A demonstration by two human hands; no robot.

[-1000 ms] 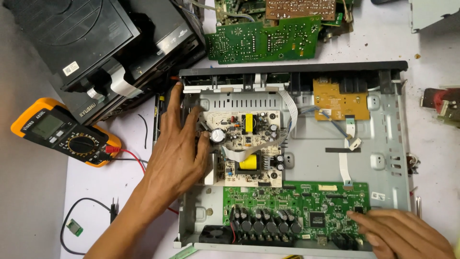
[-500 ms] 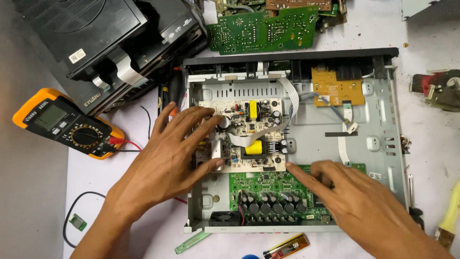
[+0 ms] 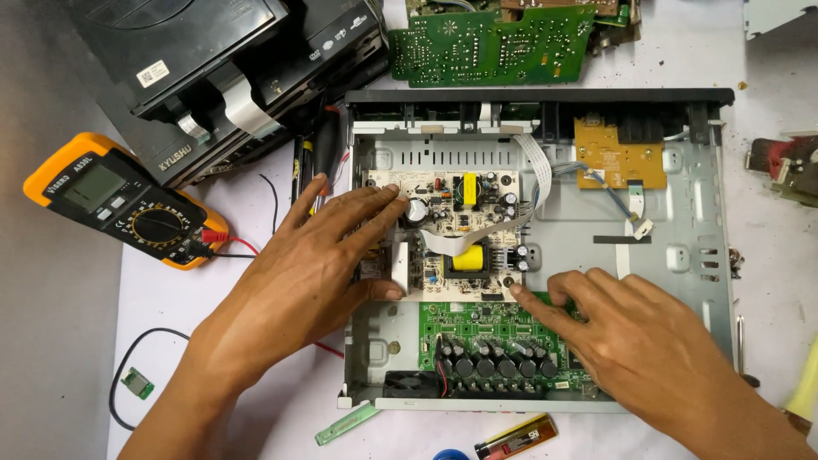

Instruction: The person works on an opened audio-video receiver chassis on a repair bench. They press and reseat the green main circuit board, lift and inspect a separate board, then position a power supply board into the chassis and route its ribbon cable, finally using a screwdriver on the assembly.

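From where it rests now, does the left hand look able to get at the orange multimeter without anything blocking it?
Probably yes. The left hand lies on the beige power board at the chassis's left edge, and the multimeter sits on the open table to its left, with only thin leads between them.

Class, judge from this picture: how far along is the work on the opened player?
Done: the metal chassis lies open, boards exposed. In hand: the left hand and right hand both touch the beige power board. Left: that board and the green board remain seated; the multimeter lies untouched.
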